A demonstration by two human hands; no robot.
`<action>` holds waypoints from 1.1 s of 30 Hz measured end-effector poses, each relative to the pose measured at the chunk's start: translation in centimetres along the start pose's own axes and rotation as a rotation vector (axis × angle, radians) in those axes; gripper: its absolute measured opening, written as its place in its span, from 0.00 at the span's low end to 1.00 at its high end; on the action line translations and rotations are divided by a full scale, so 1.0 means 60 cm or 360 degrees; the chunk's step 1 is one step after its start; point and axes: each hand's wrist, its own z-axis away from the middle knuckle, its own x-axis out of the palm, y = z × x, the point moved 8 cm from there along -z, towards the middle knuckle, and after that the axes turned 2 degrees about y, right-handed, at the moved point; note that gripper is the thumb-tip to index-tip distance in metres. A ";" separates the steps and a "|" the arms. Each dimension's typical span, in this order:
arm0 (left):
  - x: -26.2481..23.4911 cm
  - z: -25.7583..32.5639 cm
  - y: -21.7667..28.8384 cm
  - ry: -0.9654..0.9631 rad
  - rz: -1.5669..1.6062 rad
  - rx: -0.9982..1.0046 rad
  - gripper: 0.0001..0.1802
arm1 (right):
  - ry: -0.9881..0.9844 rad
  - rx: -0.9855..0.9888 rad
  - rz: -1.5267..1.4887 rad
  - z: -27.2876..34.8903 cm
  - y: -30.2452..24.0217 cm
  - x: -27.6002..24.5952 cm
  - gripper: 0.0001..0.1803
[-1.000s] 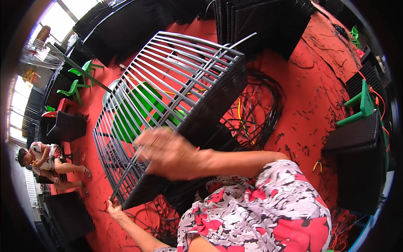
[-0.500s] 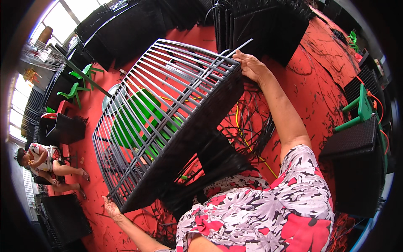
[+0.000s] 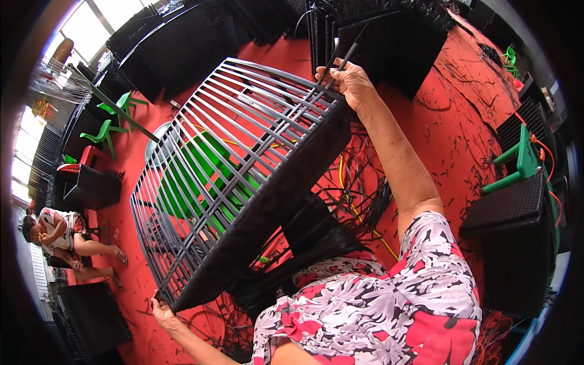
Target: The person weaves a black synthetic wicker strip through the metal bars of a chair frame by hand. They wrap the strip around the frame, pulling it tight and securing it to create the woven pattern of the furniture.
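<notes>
A bundle of thin black plastic weaving strands (image 3: 340, 58) is pinched in the closed fingers of the right hand (image 3: 351, 85), seen at about one o'clock in the head view, where the strands stick up and away from the far corner of a large grey metal frame with parallel bars (image 3: 225, 164). The left hand (image 3: 163, 311) is seen at seven o'clock, its fingers curled around the near lower corner of the same frame (only part of the hand shows past the bars). The frame is held tilted across the middle of the picture, running from seven o'clock up to one o'clock, and its right-hand side is already covered in black woven wicker panelling (image 3: 274, 213). Loose black strands (image 3: 316, 237) hang from that woven side towards the floral red, white and grey garment (image 3: 377, 304) at five o'clock. Through the bars a green plastic chair (image 3: 201, 182) is visible, standing on the red floor (image 3: 450, 109). A tangle of black and yellow strands (image 3: 359, 182) lies on the floor just right of the frame. More small green chairs (image 3: 112, 118) are set at ten o'clock, and another green chair (image 3: 517, 161) at three o'clock beside a finished black wicker piece (image 3: 517, 243). Stacked black woven furniture (image 3: 377, 36) is ranged along twelve o'clock. A seated person (image 3: 58, 234) is seen at nine o'clock, well apart from the frame.
</notes>
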 end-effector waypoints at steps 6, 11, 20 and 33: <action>-0.031 0.021 0.013 0.0312 0.0186 0.0143 0.12 | 0.0122 -0.0089 0.0007 -0.005 0.002 -0.008 0.21; -0.022 0.051 0.015 0.0401 0.0116 0.0179 0.09 | 0.0235 -0.0119 -0.0016 0.005 -0.001 -0.007 0.06; -0.014 0.071 0.028 0.0573 0.0301 0.0293 0.08 | 0.0289 -0.0108 -0.0023 0.008 0.005 -0.009 0.07; -0.060 0.039 0.006 0.0641 0.0373 0.0235 0.10 | 0.0377 -0.0086 0.0074 -0.003 -0.009 -0.052 0.07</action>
